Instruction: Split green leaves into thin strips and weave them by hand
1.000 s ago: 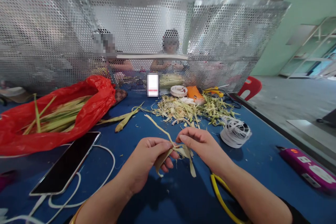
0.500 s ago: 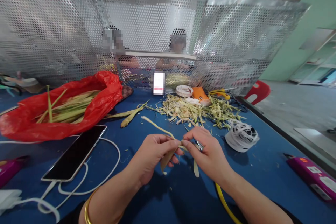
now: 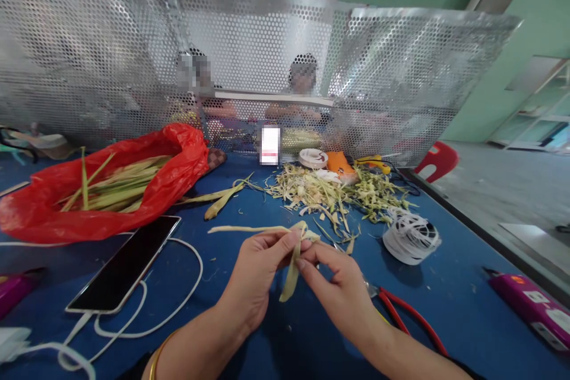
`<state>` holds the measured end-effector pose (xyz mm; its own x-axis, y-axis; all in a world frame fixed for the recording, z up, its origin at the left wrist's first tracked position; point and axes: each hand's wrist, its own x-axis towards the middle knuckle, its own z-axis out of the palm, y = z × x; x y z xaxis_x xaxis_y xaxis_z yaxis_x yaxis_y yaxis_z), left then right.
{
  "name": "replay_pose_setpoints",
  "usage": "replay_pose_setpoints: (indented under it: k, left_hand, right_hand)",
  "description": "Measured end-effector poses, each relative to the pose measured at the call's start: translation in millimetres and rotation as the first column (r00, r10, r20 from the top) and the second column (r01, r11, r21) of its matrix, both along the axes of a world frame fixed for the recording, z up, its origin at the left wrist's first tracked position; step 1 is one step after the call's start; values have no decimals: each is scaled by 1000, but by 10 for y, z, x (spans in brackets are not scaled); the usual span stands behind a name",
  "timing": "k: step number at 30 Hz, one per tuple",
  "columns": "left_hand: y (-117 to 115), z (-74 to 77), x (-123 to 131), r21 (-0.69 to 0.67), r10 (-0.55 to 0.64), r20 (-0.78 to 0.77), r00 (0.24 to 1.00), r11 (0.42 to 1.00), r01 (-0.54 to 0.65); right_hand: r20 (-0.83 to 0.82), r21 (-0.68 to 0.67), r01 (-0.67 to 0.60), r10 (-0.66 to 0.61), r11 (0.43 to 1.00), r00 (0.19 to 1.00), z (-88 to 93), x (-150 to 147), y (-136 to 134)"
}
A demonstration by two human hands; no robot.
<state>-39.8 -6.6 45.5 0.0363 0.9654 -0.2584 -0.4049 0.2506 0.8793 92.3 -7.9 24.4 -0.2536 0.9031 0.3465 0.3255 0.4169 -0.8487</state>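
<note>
My left hand (image 3: 262,270) pinches a pale yellow-green leaf strip (image 3: 291,276) between thumb and fingers. One narrow length of it sticks out to the left, a wider flap hangs down, and a fold sits at the top. My right hand (image 3: 336,279) is closed on the same strip, its thumb and fingertips against the flap. Behind and under the right hand lies a metal hand tool with red handles (image 3: 403,312); its jaws are mostly hidden, and I cannot tell whether the hand touches it.
A red plastic bag (image 3: 178,190) of long leaves stands left, beside a phone (image 3: 127,264) with a white cable. Leaf scraps (image 3: 312,190), a white tape roll (image 3: 313,158) and a white strip spool (image 3: 409,240) lie beyond my hands. A purple tool (image 3: 529,309) lies right. A perforated metal screen (image 3: 258,29) stands behind.
The strip has turned: its free end now points left and a fold shows on top. My right fingers have shifted lower onto the flap. The tool's red handles have come into view.
</note>
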Motion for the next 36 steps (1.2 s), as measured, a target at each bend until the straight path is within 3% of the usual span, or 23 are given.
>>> replay_pose_setpoints:
  k: [7, 19, 36]
  left_hand:
    - [13, -34, 14, -16, 31, 32, 999, 999, -30]
    - [20, -36, 21, 13, 24, -20, 999, 1000, -24]
    - [19, -83, 42, -45, 99, -39, 994, 994, -101]
  right_hand:
    - [-86, -66, -15, 9, 998, 996, 63, -7, 7]
    - [-90, -44, -25, 21, 999, 996, 77, 10, 17]
    - [38, 17, -60, 59, 998, 998, 42, 19, 44]
